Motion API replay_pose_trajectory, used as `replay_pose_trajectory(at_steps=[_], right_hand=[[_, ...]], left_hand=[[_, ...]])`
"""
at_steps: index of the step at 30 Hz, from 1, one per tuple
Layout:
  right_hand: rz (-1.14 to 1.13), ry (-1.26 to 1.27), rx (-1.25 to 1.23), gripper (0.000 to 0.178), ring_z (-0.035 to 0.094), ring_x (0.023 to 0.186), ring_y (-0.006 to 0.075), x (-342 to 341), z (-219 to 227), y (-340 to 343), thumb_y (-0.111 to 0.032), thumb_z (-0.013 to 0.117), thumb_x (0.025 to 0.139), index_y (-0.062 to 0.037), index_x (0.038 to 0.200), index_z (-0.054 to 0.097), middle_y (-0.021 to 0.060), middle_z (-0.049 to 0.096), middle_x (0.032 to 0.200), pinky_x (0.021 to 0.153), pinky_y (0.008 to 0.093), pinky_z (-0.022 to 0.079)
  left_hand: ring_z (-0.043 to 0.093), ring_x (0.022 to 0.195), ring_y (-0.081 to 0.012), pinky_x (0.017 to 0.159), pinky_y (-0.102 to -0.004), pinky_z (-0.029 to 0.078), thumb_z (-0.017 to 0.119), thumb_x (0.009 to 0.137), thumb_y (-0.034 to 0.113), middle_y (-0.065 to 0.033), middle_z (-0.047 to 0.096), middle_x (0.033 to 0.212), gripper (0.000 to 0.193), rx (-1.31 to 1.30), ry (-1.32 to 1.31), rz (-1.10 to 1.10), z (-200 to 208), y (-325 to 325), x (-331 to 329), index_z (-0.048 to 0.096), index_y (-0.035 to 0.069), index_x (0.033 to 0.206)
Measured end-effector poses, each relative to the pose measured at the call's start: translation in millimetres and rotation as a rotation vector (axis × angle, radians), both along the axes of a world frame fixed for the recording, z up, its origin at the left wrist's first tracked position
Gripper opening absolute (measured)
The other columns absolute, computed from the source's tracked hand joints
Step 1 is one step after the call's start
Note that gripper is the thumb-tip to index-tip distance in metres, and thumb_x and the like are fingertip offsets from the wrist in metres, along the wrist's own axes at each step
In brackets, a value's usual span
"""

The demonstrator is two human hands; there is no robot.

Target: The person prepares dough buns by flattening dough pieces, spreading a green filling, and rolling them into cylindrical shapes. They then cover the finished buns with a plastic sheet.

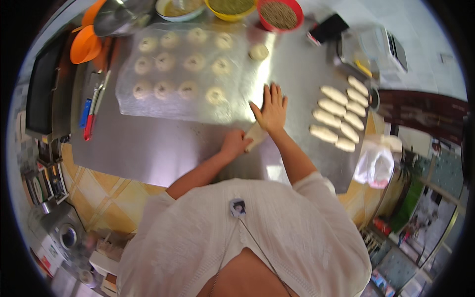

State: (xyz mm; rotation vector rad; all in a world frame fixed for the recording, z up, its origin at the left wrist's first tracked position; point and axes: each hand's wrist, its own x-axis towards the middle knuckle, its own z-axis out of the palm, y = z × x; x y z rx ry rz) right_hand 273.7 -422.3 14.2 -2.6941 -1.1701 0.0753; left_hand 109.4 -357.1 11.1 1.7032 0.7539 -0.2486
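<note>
left hand (235, 144) clasps dough strip (255, 136) | right hand (272, 110) spread over far end | toward surface (148, 143) near edge

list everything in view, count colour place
table: 1, grey, centre
sheet: 1, clear, far left
dough rounds: 12, cream, at sheet
loose round: 1, cream, right of sheet
rolls: 10, cream, right
strip: 1, cream, centre
bowls: 4, red, yellow, pale, silver, far edge
tubs: 2, orange, far left
tools: 2+, red and blue handles, left
phone: 1, black, far right
device: 1, pale, far right
bag: 1, white, right
left hand: 1, bare, gripping strip
right hand: 1, bare, by strip
</note>
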Motion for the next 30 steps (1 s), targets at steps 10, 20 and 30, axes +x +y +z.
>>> replay_pose_trajectory(at_steps=[10, 20, 30], right_hand=[[0.589, -0.016, 0.4, 0.085, 0.043, 0.129, 0.0315, 57.6, 107.8, 239.4, -0.018, 0.07, 0.076, -0.0021, 0.145, 0.024, 0.0209, 0.046, 0.135, 0.108, 0.0473, 0.03], [0.674, 0.109, -0.194, 0.067, 0.062, 0.103, 0.033, 100.0, 70.9, 399.8, -0.012, 0.06, 0.077, -0.009, 0.14, 0.038, 0.016, 0.067, 0.107, 0.094, 0.0397, 0.047], [0.042, 1.315, 0.482, 0.045, 0.064, 0.092, 0.02, 116.9, 83.1, 395.9, 0.013, 0.04, 0.083, 0.0027, 0.126, 0.05, 0.0135, 0.067, 0.103, 0.08, 0.029, 0.053]], left_hand=[[0.067, 0.06, -0.0186, 0.059, -0.0319, 0.051, 0.068, 0.081, 0.026, -0.0138, 0.067, 0.067, 0.031, -0.275, -0.051, 0.091, 1.4, 8.3, -9.7, 0.064, -0.005, 0.081], [0.061, 0.055, -0.0188, 0.054, -0.0328, 0.046, 0.069, 0.08, 0.028, -0.0125, 0.064, 0.064, 0.03, -0.3, -0.091, 0.105, 4.2, 11.3, -13.8, 0.065, -0.002, 0.08], [0.064, 0.057, -0.0153, 0.056, -0.0303, 0.048, 0.069, 0.082, 0.026, -0.0104, 0.067, 0.065, 0.031, -0.353, -0.089, 0.106, 3.4, 11.4, -15.5, 0.064, -0.003, 0.077]])
